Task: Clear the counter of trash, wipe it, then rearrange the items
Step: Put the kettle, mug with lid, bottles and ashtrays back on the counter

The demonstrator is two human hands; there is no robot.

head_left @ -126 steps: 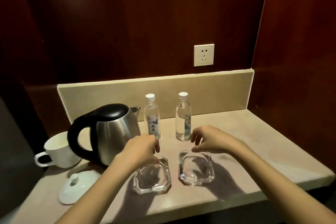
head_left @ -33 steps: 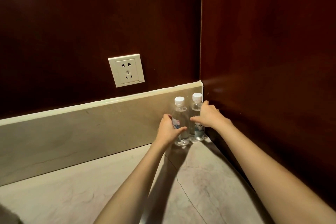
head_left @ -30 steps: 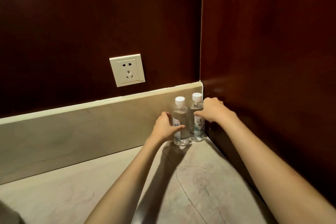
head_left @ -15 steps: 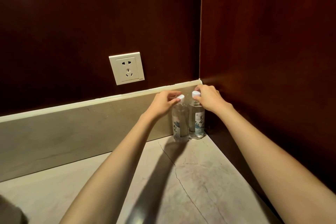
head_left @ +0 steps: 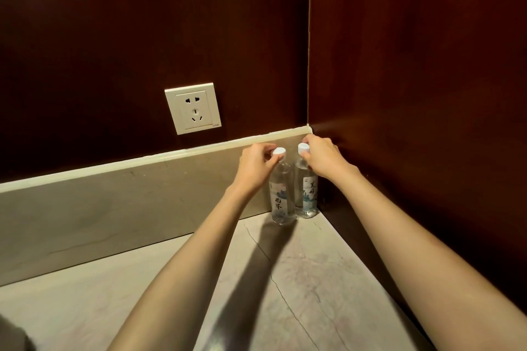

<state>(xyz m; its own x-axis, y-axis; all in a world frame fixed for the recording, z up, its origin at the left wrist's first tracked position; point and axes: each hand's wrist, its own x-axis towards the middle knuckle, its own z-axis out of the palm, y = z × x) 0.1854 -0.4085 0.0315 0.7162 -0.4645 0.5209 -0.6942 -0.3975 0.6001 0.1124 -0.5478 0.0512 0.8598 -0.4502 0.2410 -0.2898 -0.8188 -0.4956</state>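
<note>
Clear plastic, white caps: in the head view the left hand [head_left: 256, 164] pinches the cap of the left bottle [head_left: 281, 199] and the right hand [head_left: 322, 158] pinches the cap of the right bottle [head_left: 306, 196]. Half a second ago the fingers were just arriving there; a second ago they held the bodies, so placement looks finished. Both bottles stand upright, touching, under the hands. Backsplash [head_left: 142, 199] lies beyond the knuckles, dark wall [head_left: 413, 94] right of the right hand; open counter [head_left: 299, 279] lies wristward.
</note>
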